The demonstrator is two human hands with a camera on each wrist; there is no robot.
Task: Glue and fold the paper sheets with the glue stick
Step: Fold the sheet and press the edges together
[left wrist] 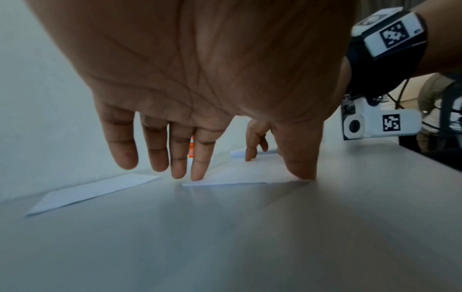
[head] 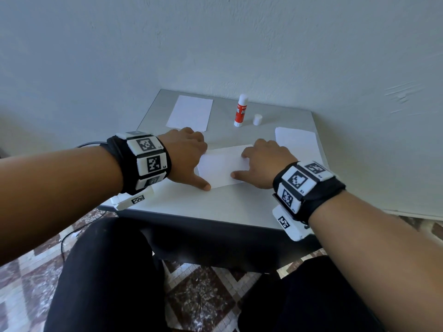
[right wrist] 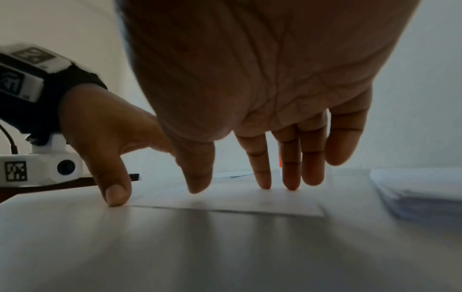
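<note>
Folded sheet [head: 221,167] lies flat on the table [head: 239,207], nearer me than the uncapped glue stick [head: 240,110]. My left hand [head: 189,154] and right hand [head: 262,161] press it with spread, straight fingers. Step in hand, I judge: sealing the fold. Next: firm strokes along the crease, then a fresh sheet from the stack [head: 297,142] right of the glue stick.

Home-like room; plain wall [head: 215,44]; patterned tile floor [head: 203,291]; small table [head: 215,204].
</note>
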